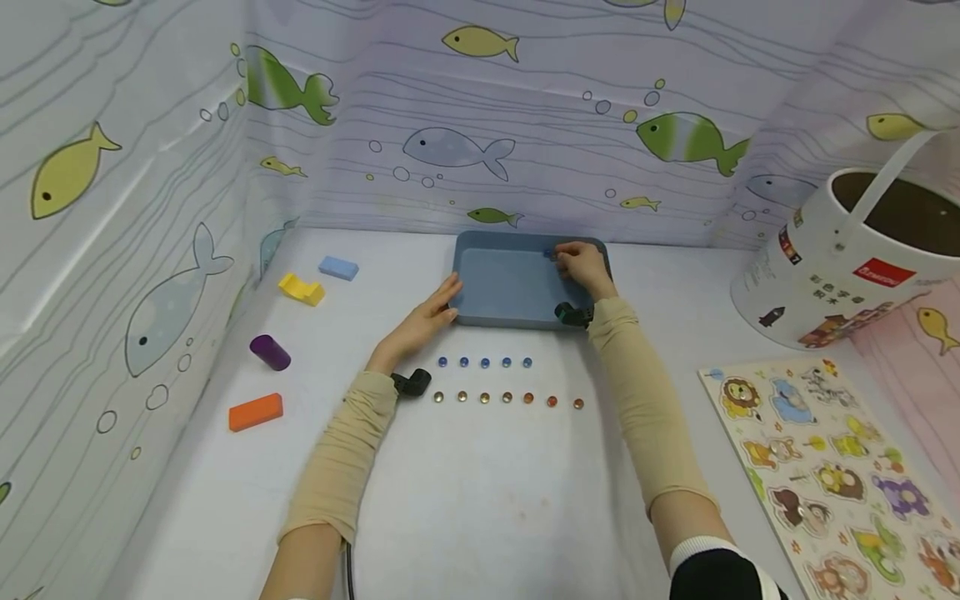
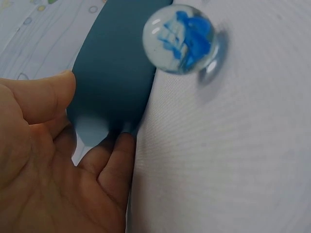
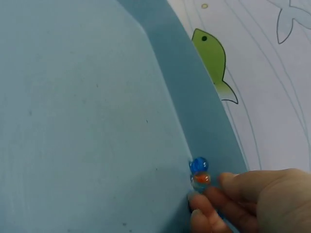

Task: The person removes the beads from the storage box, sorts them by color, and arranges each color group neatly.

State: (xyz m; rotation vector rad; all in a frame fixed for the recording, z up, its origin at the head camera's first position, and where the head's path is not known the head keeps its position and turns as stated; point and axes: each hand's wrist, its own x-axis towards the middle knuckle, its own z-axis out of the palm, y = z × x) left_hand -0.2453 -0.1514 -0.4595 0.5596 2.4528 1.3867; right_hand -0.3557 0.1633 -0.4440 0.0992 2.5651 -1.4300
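A blue-grey tray (image 1: 517, 292) lies at the back of the white table. My left hand (image 1: 420, 323) touches its near left corner; in the left wrist view the thumb stands apart from the fingers, which rest against the tray's wall. My right hand (image 1: 582, 268) reaches inside, at the back wall. There its bent fingers meet a blue marble (image 3: 199, 165) and an orange-and-clear marble (image 3: 200, 181); whether they pinch one is unclear. In front of the tray, several blue marbles (image 1: 485, 362) form one row, and amber to orange marbles (image 1: 507, 397) another. One blue-and-clear marble (image 2: 180, 40) looms close in the left wrist view.
At left lie a light blue block (image 1: 338, 267), a yellow notched block (image 1: 302, 289), a purple cylinder (image 1: 271, 352) and an orange block (image 1: 256, 412). A white bucket (image 1: 795, 275) and an animal puzzle board (image 1: 813, 454) occupy the right. Fish-printed cloth (image 1: 555, 167) walls the back and sides.
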